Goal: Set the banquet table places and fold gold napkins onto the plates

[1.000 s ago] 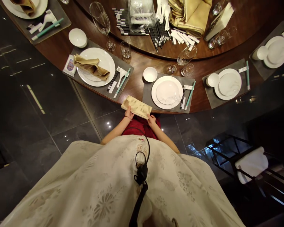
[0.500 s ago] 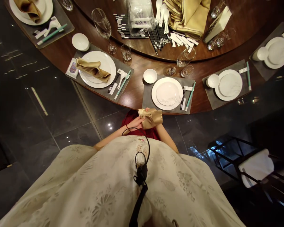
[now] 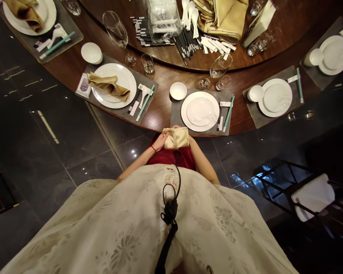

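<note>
A folded gold cloth napkin (image 3: 177,138) is held between both hands just below the table edge. My left hand (image 3: 160,141) grips its left side, with a red band on the wrist. My right hand (image 3: 191,140) is mostly hidden behind the napkin's right side; some fingertips show above its top edge. Right beyond the napkin lie two stacked white plates (image 3: 200,128) on a grey placemat (image 3: 175,114). Black chopsticks (image 3: 219,117) and a teal chopstick sleeve (image 3: 229,113) rest right of the plates. A white bowl (image 3: 178,91) stands at their upper left.
A plate with a folded napkin (image 3: 110,86) is at the left setting. The turntable bears stacked gold napkins (image 3: 227,19), white spoons (image 3: 192,17) and many loose chopsticks (image 3: 153,32). A tilted wine glass (image 3: 220,66) stands above the middle setting. A chair (image 3: 314,196) is at lower right.
The napkin has been turned in my hands, now showing a paler face, and moved slightly left and up. My left hand has shifted a little left and up with it.
</note>
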Demonstrator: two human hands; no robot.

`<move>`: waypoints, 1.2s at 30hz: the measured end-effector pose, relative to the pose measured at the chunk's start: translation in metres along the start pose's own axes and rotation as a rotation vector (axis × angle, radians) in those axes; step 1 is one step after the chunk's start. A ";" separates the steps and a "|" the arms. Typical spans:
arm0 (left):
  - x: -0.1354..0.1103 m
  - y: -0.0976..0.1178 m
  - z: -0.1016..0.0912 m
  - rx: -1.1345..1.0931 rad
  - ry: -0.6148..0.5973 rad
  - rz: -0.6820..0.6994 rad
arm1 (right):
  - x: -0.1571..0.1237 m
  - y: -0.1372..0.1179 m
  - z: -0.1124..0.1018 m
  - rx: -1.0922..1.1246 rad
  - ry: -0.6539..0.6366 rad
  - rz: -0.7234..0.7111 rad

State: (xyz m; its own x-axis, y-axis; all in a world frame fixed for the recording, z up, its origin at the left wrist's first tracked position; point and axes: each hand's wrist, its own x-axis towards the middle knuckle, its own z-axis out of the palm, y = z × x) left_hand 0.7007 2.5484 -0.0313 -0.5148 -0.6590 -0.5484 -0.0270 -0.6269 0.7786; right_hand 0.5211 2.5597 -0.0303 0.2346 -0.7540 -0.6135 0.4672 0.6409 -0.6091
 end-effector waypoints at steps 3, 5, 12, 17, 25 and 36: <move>0.018 0.003 -0.022 0.087 -0.056 -0.038 | 0.019 -0.003 -0.002 0.006 -0.032 0.045; 0.034 0.007 -0.036 0.161 -0.035 -0.060 | 0.032 -0.003 -0.004 -0.005 0.076 0.030; 0.098 0.019 -0.071 0.701 0.362 -0.142 | 0.067 0.030 -0.015 -0.114 0.384 0.104; 0.114 0.036 -0.086 1.325 0.206 0.230 | 0.081 0.060 -0.008 -0.545 0.626 -0.043; 0.133 0.065 -0.090 1.471 -0.782 0.694 | 0.072 0.074 0.003 -1.249 0.472 -0.344; 0.127 0.086 -0.074 1.021 -0.856 0.298 | 0.087 0.061 0.004 -1.339 -0.103 -0.498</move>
State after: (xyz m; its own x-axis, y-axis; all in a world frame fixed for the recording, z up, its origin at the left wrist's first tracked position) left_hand 0.6962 2.3804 -0.0564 -0.9673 -0.0184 -0.2531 -0.2454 0.3218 0.9144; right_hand 0.5735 2.5330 -0.1187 0.3746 -0.9063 -0.1955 -0.6102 -0.0822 -0.7880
